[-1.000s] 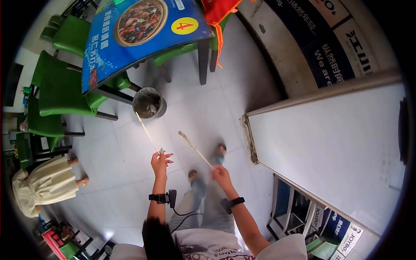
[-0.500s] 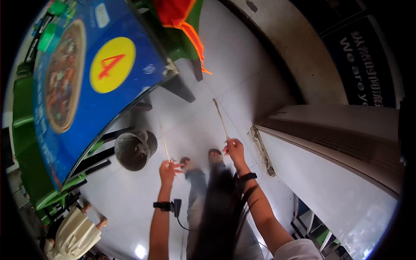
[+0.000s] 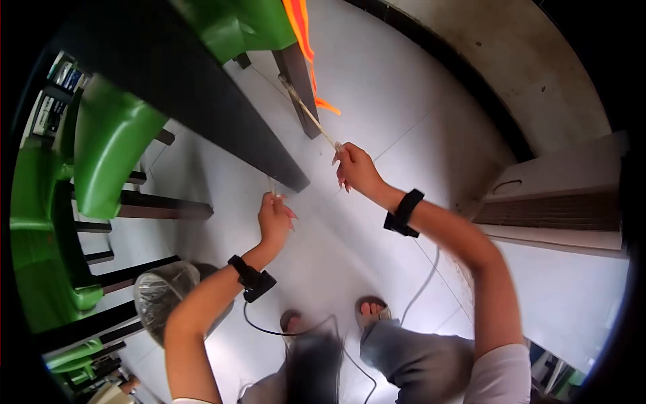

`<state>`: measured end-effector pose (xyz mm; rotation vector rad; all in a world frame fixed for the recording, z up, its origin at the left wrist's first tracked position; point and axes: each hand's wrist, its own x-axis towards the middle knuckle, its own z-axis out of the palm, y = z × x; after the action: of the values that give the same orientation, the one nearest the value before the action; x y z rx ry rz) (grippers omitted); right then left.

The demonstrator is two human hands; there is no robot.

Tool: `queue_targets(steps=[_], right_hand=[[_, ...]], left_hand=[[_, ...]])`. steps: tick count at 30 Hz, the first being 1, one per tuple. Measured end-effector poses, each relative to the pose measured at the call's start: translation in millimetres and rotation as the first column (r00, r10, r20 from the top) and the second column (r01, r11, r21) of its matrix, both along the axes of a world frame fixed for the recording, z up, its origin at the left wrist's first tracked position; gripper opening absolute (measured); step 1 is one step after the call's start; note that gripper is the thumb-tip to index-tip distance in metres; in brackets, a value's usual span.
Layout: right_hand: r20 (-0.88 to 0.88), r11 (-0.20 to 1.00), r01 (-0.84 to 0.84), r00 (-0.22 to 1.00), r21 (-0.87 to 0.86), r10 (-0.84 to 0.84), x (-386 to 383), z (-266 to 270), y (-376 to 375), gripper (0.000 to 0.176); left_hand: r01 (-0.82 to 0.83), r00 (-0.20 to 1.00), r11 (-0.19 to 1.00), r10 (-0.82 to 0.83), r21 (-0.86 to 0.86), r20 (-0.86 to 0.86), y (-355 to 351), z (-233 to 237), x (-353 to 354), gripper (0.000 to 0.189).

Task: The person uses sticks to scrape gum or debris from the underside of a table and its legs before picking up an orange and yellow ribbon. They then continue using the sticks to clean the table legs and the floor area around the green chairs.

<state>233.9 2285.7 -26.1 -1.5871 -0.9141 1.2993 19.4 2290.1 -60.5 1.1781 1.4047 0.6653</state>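
Observation:
My right hand (image 3: 360, 172) is closed in a pinch round one end of a thin pale stick (image 3: 311, 117). Its far tip is darker and thicker, and points up and left beside a dark chair leg (image 3: 300, 91). My left hand (image 3: 274, 219) is also pinched, just below the end of a broad black beam (image 3: 202, 94). Only a short, faint bit of the thin stick (image 3: 272, 183) in it shows; the rest is hard to make out against the beam. Both wrists wear black bands, the left one with a cable.
Green chairs (image 3: 118, 148) with dark legs line the left side. A lined waste bin (image 3: 158, 293) stands by my left forearm. Orange ribbon (image 3: 303, 34) hangs at the top. To the right is a white cabinet (image 3: 558, 283); cables trail near my feet.
The view has shifted forward and lower, and the blue tabletop has left it. Both hands have moved up, the right stick swinging further left toward the chair leg.

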Motion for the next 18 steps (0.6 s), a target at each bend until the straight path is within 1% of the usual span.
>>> queue_targets(steps=[2,3,4,5,7,8,10,11,13,15,17,18], right_hand=[[0.051,0.995,-0.079,0.996,0.069,0.075,4.4,-2.5,16.8,0.028],[0.073,0.988,-0.122,0.991,0.092,0.115,5.3,0.1,22.1,0.028],[0.061,0.983,-0.120,0.992,0.140,0.112,5.4,5.9,26.0,0.030],[0.111,0.981,-0.122,0.988,0.150,0.106,5.1,15.6,29.1,0.034],[0.100,0.981,-0.066,0.994,0.180,0.048,5.6,31.8,26.6,0.037],[0.098,0.984,-0.061,0.994,0.165,0.045,5.4,38.0,24.6,0.037],[0.108,0.987,-0.068,0.993,0.144,0.053,6.5,52.4,25.8,0.038],[0.109,0.979,-0.073,0.993,0.190,0.053,4.8,57.6,27.4,0.038],[0.098,0.959,-0.083,0.993,0.270,0.059,-1.5,61.4,27.7,0.038],[0.135,0.952,-0.051,0.991,0.300,0.010,-9.7,67.6,31.7,0.035],[0.182,0.940,-0.101,0.982,0.327,0.042,-19.4,79.7,33.1,0.029],[0.216,0.940,-0.115,0.975,0.321,0.046,-23.0,83.6,35.1,0.031]], left_hand=[[0.073,0.997,0.997,-0.072,0.028,-0.033,4.3,-14.0,6.0,0.021],[0.016,1.000,0.997,-0.018,0.079,0.023,8.3,-19.6,7.9,0.021],[-0.044,0.996,0.992,0.035,0.119,0.081,14.8,-22.9,11.0,0.021],[-0.109,0.986,0.984,0.089,0.139,0.139,14.8,-26.5,13.1,0.021],[-0.164,0.977,0.981,0.147,0.103,0.153,11.1,-22.7,10.9,0.021],[-0.184,0.974,0.979,0.170,0.086,0.148,10.3,-20.4,7.1,0.021],[-0.243,0.949,0.970,0.231,0.030,0.213,8.6,-17.4,5.1,0.023],[-0.275,0.932,0.962,0.266,0.001,0.245,9.4,-17.5,4.1,0.025],[-0.275,0.931,0.961,0.262,0.019,0.253,12.9,-12.3,3.9,0.026],[-0.286,0.925,0.958,0.268,0.030,0.269,12.6,-0.4,3.0,0.026],[-0.302,0.914,0.951,0.270,0.063,0.304,18.6,14.1,-3.8,0.026],[-0.305,0.909,0.951,0.274,0.053,0.315,21.4,19.7,-9.5,0.025]])
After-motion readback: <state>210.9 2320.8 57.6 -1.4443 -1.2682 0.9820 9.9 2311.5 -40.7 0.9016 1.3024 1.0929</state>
